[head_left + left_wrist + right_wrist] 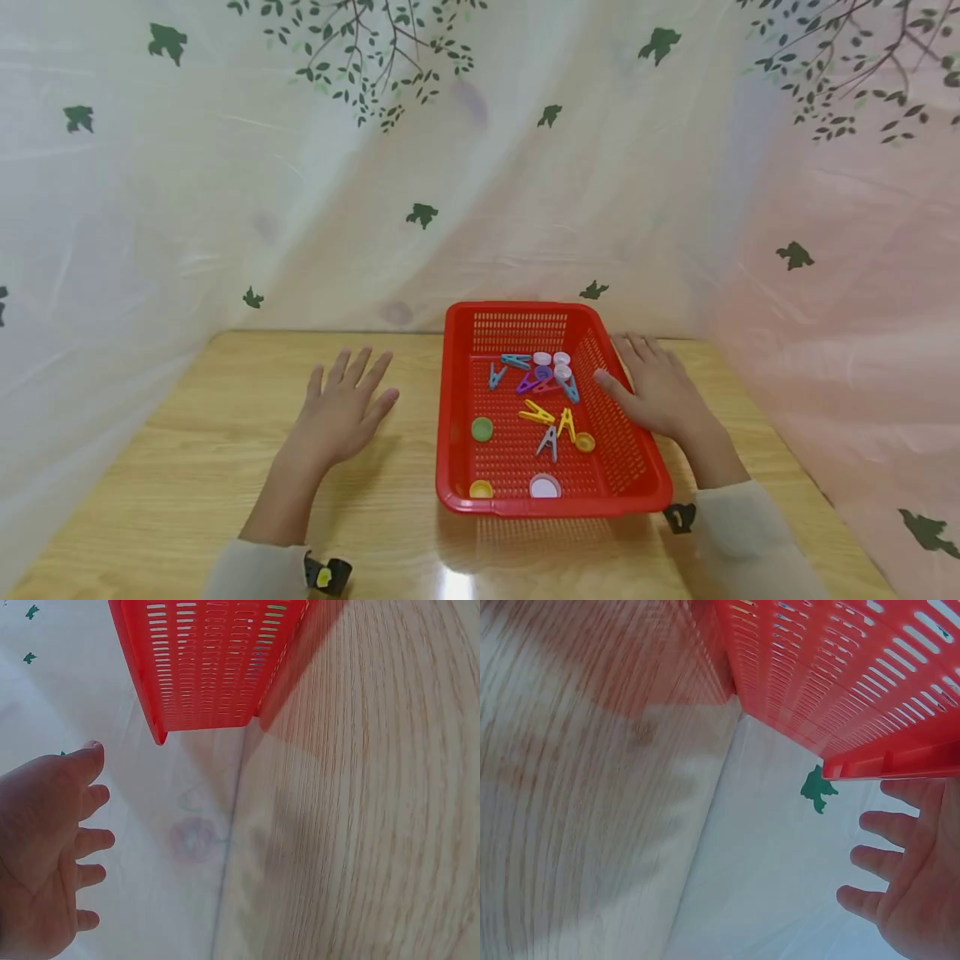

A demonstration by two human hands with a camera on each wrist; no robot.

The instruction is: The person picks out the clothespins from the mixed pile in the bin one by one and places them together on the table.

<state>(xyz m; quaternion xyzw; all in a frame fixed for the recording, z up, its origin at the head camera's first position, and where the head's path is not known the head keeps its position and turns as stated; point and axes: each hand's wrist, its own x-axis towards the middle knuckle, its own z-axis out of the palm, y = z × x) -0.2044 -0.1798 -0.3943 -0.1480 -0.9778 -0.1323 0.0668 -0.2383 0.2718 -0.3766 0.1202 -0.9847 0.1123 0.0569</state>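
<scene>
A red perforated basket point(622, 487) stands on the wooden table point(187, 467). Inside lie several coloured clothes pegs point(537, 412) and bottle caps point(482, 428). My left hand point(341, 408) lies flat on the table to the basket's left, fingers spread, holding nothing. My right hand point(660, 392) rests with straight fingers against the basket's right rim. In the left wrist view, the left hand point(45, 862) is open beside the basket's wall point(210, 667). In the right wrist view, the right hand point(907, 885) is open just under the basket's rim point(892, 761).
A pale curtain printed with green leaves point(422, 215) hangs close behind and on both sides of the table. Bare tabletop stretches to the left of the basket and in front of it.
</scene>
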